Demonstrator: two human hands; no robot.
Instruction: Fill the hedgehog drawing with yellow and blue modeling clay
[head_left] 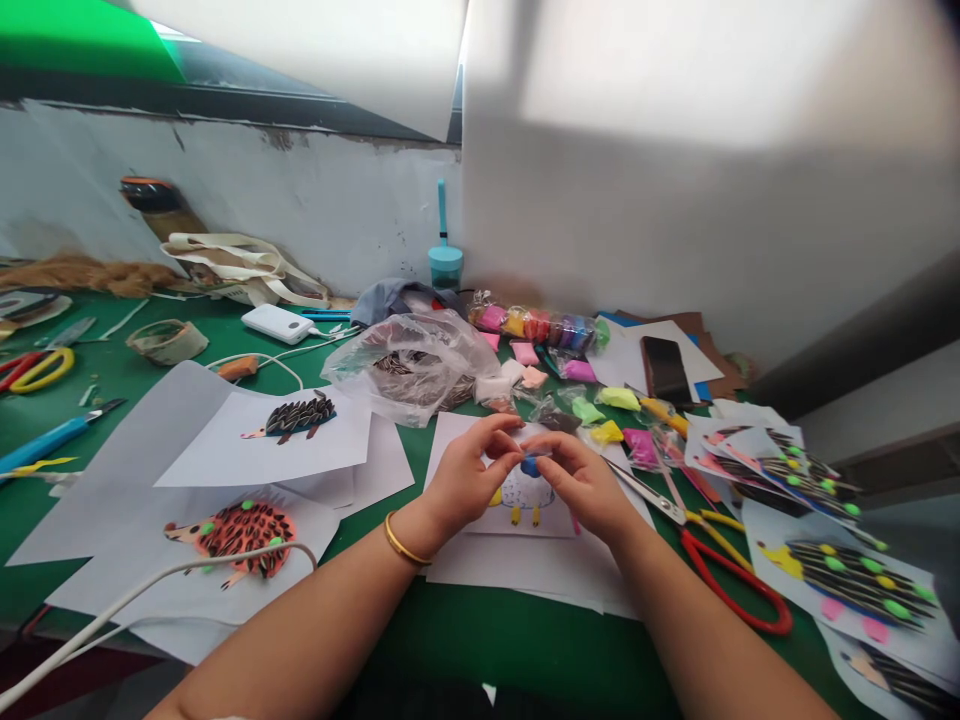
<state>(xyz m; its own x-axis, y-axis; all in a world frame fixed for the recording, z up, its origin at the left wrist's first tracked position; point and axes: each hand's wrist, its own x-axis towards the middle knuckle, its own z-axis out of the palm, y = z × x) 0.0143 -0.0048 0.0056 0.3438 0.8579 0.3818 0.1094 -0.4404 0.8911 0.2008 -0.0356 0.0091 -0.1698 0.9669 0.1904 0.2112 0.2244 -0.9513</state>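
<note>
A small piece of blue modelling clay (531,465), seemingly in a clear wrapper, is held up between my hands at the centre. My right hand (581,485) pinches it between thumb and fingers. My left hand (472,470) is closed too, thumb and fingertips pressed together at the packet's left edge. Beneath them lies a white sheet with a drawn animal (525,490), its body outlined in blue scallops and its feet yellow. My hands hide part of this drawing. Several wrapped clay packets, among them a yellow one (607,432) and a pink one (641,447), lie just beyond.
Red-and-yellow-handled scissors (735,575) lie right of the paper. A clear bag of sunflower seeds (420,365) stands behind. Seed hedgehog pictures flank both sides, one orange (247,540). A white cable (172,570) crosses the left. A phone (665,368) and a utility knife (52,440) lie farther out.
</note>
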